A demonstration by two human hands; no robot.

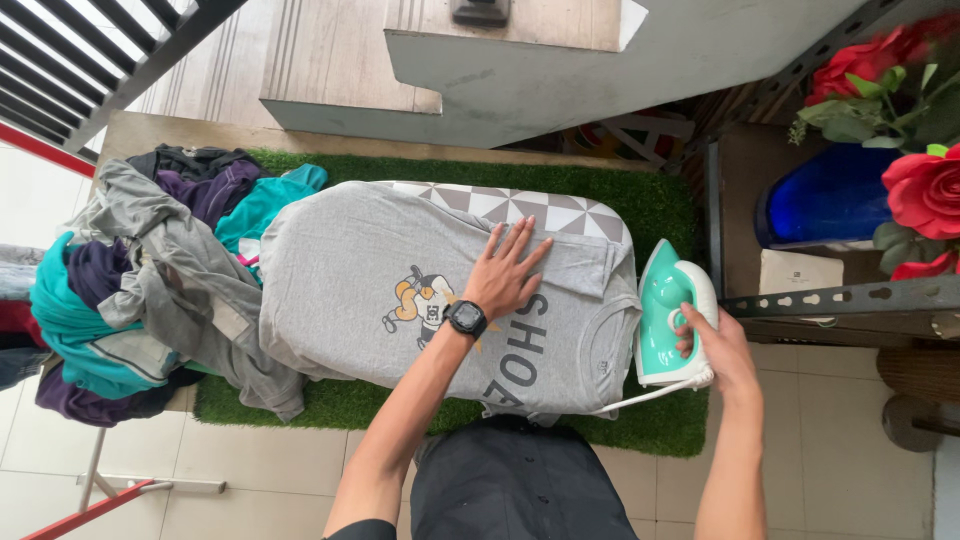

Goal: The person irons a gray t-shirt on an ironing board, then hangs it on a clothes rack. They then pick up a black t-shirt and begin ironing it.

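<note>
A grey T-shirt (pixel 360 270) with a printed cartoon figure lies spread over a small ironing board (pixel 520 205) with a grey-and-white triangle pattern. My left hand (pixel 508 268), with a black watch on the wrist, rests flat on the shirt near its folded sleeve. My right hand (pixel 715 350) grips the handle of a teal-and-white iron (pixel 668 305) that stands at the board's right end, off the shirt. A white cord runs from the iron toward me.
The board sits on a green turf mat (pixel 650 200). A heap of grey, purple and teal clothes (pixel 150 280) lies at the left. A metal shelf (pixel 840 300) with a blue vase and red roses (pixel 925 190) stands at the right.
</note>
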